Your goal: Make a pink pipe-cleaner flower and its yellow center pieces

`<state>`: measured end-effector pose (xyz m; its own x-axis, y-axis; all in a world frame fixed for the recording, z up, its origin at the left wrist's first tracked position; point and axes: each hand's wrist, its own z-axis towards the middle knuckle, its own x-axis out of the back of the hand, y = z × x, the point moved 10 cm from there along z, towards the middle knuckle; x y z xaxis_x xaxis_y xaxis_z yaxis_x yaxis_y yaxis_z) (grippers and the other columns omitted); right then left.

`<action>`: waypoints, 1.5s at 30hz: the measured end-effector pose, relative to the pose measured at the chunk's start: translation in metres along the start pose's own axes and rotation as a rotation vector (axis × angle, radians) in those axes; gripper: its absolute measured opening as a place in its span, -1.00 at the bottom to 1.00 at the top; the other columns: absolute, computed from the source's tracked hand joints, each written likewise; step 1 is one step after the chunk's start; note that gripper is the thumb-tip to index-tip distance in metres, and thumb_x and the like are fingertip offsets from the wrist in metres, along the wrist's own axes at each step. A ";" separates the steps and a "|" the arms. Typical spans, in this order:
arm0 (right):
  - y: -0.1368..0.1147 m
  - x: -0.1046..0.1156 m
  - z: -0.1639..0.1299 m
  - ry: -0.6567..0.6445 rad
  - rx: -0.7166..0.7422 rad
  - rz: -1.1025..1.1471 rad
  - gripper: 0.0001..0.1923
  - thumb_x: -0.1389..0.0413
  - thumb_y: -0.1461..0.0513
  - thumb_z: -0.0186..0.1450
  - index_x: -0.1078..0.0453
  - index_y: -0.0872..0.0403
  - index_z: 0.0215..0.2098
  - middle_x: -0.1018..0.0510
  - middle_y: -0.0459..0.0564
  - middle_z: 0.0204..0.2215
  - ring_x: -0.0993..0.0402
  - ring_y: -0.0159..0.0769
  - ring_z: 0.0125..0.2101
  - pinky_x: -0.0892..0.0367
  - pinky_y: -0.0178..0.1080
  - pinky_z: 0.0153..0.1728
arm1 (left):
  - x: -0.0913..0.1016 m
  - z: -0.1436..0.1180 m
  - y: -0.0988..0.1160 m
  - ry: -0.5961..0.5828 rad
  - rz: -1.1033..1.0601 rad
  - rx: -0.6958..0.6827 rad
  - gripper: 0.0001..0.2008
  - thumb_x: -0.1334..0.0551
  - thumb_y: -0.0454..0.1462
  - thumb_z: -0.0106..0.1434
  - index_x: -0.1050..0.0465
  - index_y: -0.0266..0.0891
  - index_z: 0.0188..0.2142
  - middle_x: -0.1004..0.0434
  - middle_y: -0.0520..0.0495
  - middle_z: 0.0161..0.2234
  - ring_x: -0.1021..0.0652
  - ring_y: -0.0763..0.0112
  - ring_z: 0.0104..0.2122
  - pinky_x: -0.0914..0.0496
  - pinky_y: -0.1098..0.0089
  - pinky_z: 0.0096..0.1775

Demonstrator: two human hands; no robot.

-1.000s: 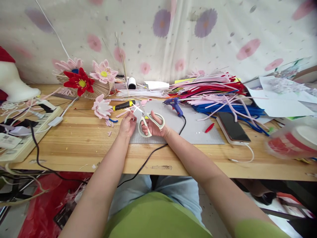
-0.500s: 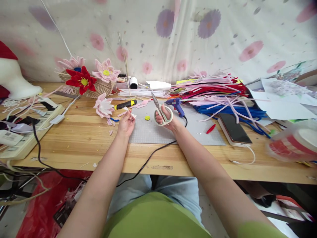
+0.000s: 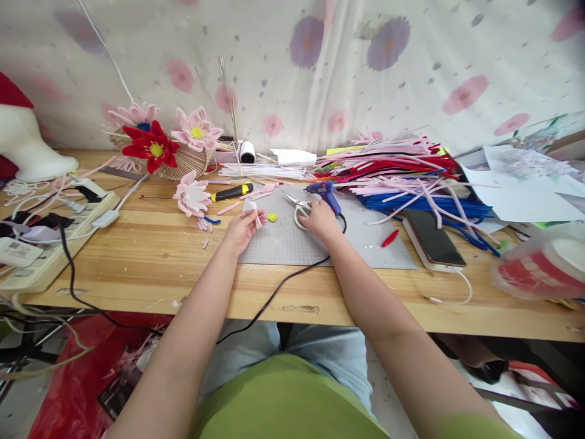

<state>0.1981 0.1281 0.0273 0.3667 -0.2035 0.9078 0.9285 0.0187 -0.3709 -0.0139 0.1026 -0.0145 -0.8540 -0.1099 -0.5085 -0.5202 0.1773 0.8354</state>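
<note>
Holding a small pale tuft [image 3: 256, 219] pinched in the fingertips of our left hand [image 3: 242, 228], just left of centre frame, over the left edge of the grey mat [image 3: 292, 244]. Our right hand [image 3: 320, 219] lies palm-down on the scissors [image 3: 295, 204], covering the white handles; blades closed, pointing up-left, flat on the mat. We cannot tell whether the fingers grip the handles or only rest on them.

A yellow disc [image 3: 272, 217] sits on the mat between the two hands, touching neither. Just above the right hand, a blue glue gun [image 3: 324, 192]; its black cord [image 3: 274, 292] runs down across the mat and over the table edge at centre.

Left of the mat: a pink flower [image 3: 192, 195] lying on the wooden table [image 3: 150, 262], a yellow-and-black cutter [image 3: 231, 192] beside it, pink scraps near both. Upper left: a basket [image 3: 180, 163] with red and pink flowers. Far left: a power strip [image 3: 50, 244] with plugs and cables.

Right of the mat: a red scrap [image 3: 390, 238], then a phone [image 3: 434, 236] with a white cable. Behind these, upper right, a heap of pink, red and blue stems [image 3: 402, 177]; papers [image 3: 525, 183] further right. Blurred tape roll [image 3: 539, 265] at the right edge.
</note>
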 end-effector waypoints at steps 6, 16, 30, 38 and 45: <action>-0.039 -0.011 -0.008 -0.117 0.121 0.737 -0.67 -0.09 0.13 0.14 -0.46 0.16 -0.21 -0.49 0.06 -0.25 -0.37 -0.30 -0.27 -0.24 -0.26 -0.24 | -0.010 -0.001 -0.007 -0.057 0.273 -0.018 -0.80 -0.34 -0.28 -0.04 -0.47 -0.38 -0.42 -0.54 -0.09 -0.48 -0.52 0.47 -0.51 -0.43 0.38 -0.32; -0.072 -0.077 -0.026 -0.552 -0.120 1.485 -0.68 -0.31 0.15 -0.16 -0.49 0.17 -0.47 -0.42 -0.15 -0.63 -0.14 -0.58 -0.61 0.01 -0.40 -0.58 | -0.023 -0.003 -0.014 -0.143 0.421 0.030 -0.60 -0.44 -0.14 -0.32 -0.47 -0.38 -0.50 -0.47 0.00 -0.61 -0.45 0.52 -0.61 -0.37 0.40 -0.40; -0.063 -0.072 -0.022 -0.439 -0.141 1.470 -0.69 -0.31 0.12 -0.21 -0.43 0.15 -0.56 -0.37 -0.16 -0.66 -0.04 -0.57 -0.64 0.08 -0.37 -0.61 | -0.023 -0.001 -0.017 -0.203 0.447 0.006 -0.64 -0.41 -0.11 -0.24 -0.46 -0.36 -0.54 -0.34 0.10 -0.64 -0.36 0.58 -0.59 -0.39 0.30 -0.27; -0.035 -0.039 -0.003 -0.213 -0.095 1.261 -0.65 -0.17 0.04 -0.02 -0.46 0.12 -0.38 -0.31 -0.17 -0.65 -0.11 -0.51 -0.63 -0.08 -0.36 -0.56 | -0.012 0.005 -0.013 -0.125 0.538 -0.094 -0.72 -0.35 -0.14 -0.11 -0.51 -0.35 -0.48 -0.43 0.03 -0.59 -0.39 0.54 -0.57 -0.35 0.36 -0.30; 0.022 0.009 0.013 0.000 0.002 0.086 -0.71 -0.10 0.19 0.11 -0.42 0.15 -0.22 -0.47 0.14 -0.23 -0.36 -0.15 -0.20 -0.21 -0.18 -0.18 | -0.007 0.007 -0.004 -0.139 0.565 -0.161 -0.69 -0.31 -0.10 -0.06 -0.52 -0.33 -0.42 -0.39 0.05 -0.62 -0.44 0.48 -0.49 -0.34 0.38 -0.28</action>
<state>0.2225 0.1394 0.0299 0.4453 -0.2015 0.8724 0.8936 0.0381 -0.4473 -0.0061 0.1096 -0.0159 -0.9960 0.0888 0.0101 0.0119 0.0192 0.9997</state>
